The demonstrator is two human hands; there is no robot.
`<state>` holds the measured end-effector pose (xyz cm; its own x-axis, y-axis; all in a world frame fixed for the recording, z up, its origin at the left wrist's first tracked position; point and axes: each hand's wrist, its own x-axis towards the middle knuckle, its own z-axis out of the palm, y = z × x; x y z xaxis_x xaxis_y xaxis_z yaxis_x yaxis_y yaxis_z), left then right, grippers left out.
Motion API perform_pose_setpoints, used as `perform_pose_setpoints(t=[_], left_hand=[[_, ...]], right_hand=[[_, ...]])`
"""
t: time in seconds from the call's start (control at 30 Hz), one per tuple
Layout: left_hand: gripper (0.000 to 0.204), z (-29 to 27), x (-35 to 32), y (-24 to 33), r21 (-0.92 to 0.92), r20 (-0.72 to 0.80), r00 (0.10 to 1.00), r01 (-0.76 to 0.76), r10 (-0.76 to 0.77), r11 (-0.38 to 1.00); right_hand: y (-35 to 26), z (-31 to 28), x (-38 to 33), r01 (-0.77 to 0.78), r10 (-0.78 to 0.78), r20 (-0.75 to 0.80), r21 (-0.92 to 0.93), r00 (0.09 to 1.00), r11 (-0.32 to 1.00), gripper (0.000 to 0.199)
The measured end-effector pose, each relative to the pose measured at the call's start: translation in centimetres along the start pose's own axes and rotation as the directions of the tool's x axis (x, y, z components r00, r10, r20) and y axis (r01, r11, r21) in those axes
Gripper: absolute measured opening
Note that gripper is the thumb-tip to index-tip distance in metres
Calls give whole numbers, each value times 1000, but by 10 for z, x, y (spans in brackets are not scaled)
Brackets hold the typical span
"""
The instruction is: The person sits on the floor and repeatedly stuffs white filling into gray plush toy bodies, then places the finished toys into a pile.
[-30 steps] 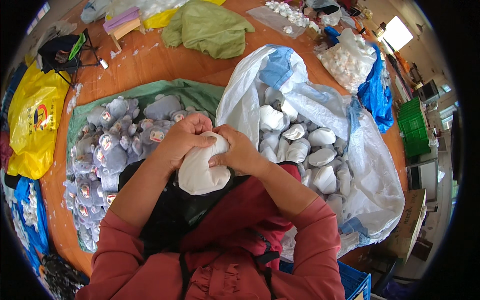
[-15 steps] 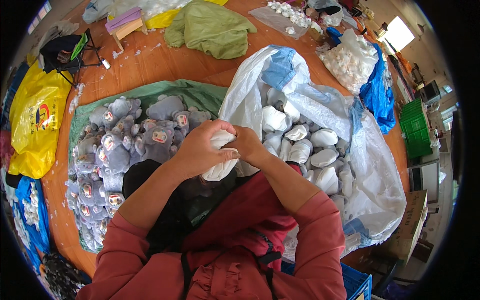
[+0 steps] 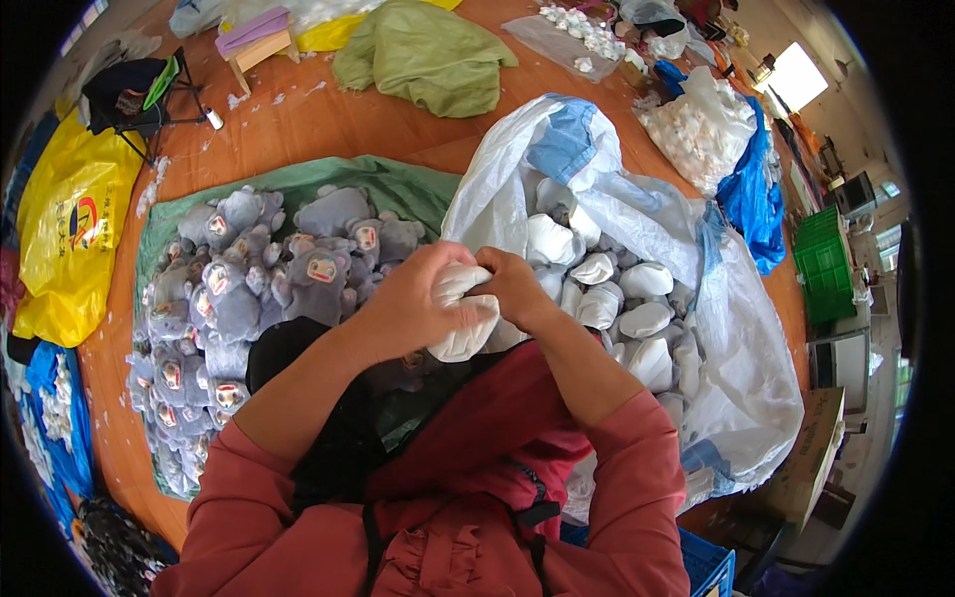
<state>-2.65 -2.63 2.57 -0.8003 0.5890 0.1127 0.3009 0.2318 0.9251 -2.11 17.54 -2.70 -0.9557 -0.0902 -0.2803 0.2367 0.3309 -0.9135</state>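
"White cloth piece [image 3: 466,342]: where do we have it?"

"Up in front of us, between the grey plush toys [image 3: 229,296] on the green sheet [image 3: 413,186] and the big white sack [image 3: 748,333]."

"And our fingers [image 3: 440,257]?"

"Left hand [image 3: 406,306] wrapped around it, thumb [image 3: 460,318] across the front. Right hand [image 3: 514,289] curled at its upper edge; pinching or merely touching, we can't tell."

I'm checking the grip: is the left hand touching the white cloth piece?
Touching: the head view shows the left hand gripping the white cloth piece, its thumb lying across it.
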Motion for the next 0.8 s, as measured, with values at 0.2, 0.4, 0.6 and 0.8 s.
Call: perform_pose_setpoints(t=[0.2, 0.4, 0.6, 0.8], left_hand=[[34, -17, 8, 6, -162, 133, 909, 413, -395, 896], [50, -27, 4, -2, -395, 270, 932, 336, -241, 855], [89, -36, 4, 2, -271, 291, 943, 245, -163, 931], [102, -42, 5, 10, -178, 316, 937, 215, -151, 960]], right_hand=[[4, -11, -8, 384, -390, -66, -84, 919, 920, 36], [-1, -13, -18, 175, -156, -87, 306, 984, 936, 30], [-8, -5, -24, 262, -226, -141, 349, 964, 900, 33], [-11, 6, -31, 285, -231, -220, 258, 948, 923, 32]])
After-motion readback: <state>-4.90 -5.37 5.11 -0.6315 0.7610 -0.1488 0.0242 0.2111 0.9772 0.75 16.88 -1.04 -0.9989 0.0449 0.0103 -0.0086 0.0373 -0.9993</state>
